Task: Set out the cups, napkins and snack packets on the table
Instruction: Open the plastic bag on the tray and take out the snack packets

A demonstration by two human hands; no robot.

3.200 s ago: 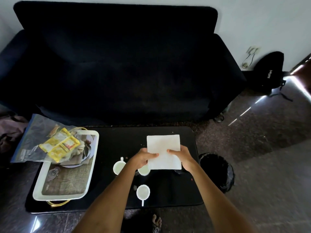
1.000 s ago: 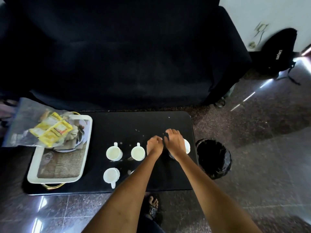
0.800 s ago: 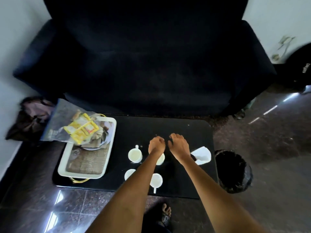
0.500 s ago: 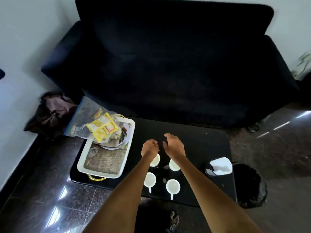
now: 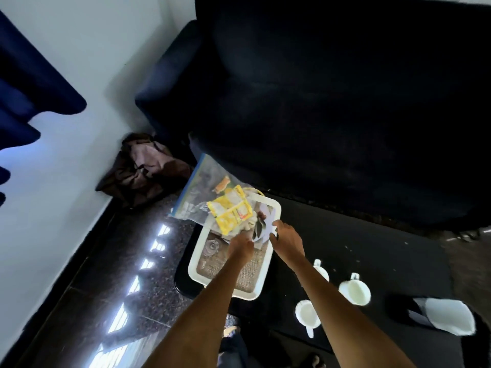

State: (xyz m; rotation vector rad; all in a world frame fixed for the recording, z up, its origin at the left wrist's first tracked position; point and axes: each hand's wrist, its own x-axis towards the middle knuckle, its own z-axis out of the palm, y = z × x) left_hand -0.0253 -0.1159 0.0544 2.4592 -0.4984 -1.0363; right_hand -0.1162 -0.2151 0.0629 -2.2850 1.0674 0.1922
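Note:
My left hand (image 5: 240, 245) and my right hand (image 5: 288, 239) are both over the far end of the white tray (image 5: 253, 292). Their fingertips meet at a white, leaf-patterned plate or sheet (image 5: 265, 224); blur hides any grip. Yellow snack packets (image 5: 232, 212) lie on a clear zip bag (image 5: 199, 191) at the tray's far end. White cups (image 5: 354, 292) (image 5: 307, 314) stand on the black table (image 5: 372, 251), and a third cup (image 5: 321, 270) is partly behind my right forearm. A white napkin (image 5: 449, 316) sits in a dark holder at the right.
A dark sofa (image 5: 332, 102) runs along the table's far side. A brown bag (image 5: 143, 168) lies in the corner on the floor to the left. My foot (image 5: 231, 332) shows by the table's near edge.
The view has swung left. Both hands left the cups and the napkin in its holder and moved left, over the tray and beside the snack packets.

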